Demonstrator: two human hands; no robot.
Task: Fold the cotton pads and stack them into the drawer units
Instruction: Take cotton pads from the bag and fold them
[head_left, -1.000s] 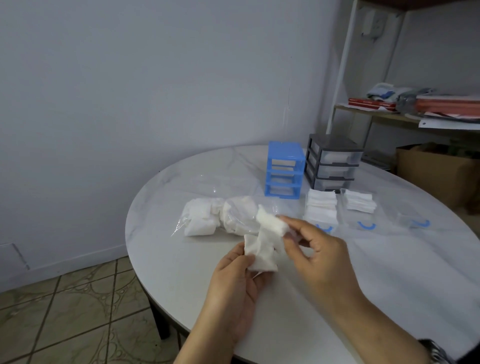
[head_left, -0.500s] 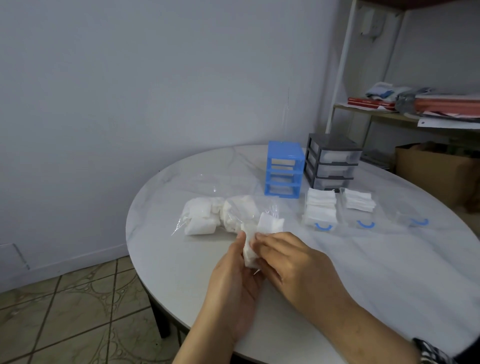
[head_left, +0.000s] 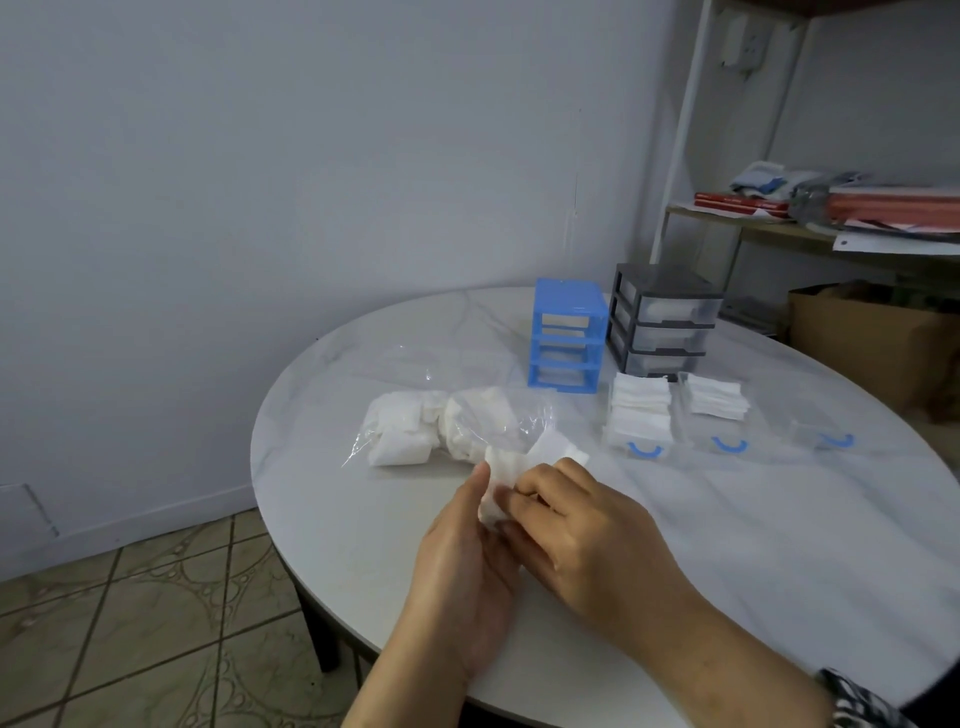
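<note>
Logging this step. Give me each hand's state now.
Left hand: holding the cotton pad.
Right hand: pinching the same pad.

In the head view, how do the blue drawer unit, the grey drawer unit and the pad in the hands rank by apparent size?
1. grey drawer unit
2. blue drawer unit, slightly smaller
3. pad, smallest though nearest, partly hidden by both hands

Both forearms are bare — only the right arm shows a black-and-white patterned sleeve edge (head_left: 857, 701) near the elbow.
</note>
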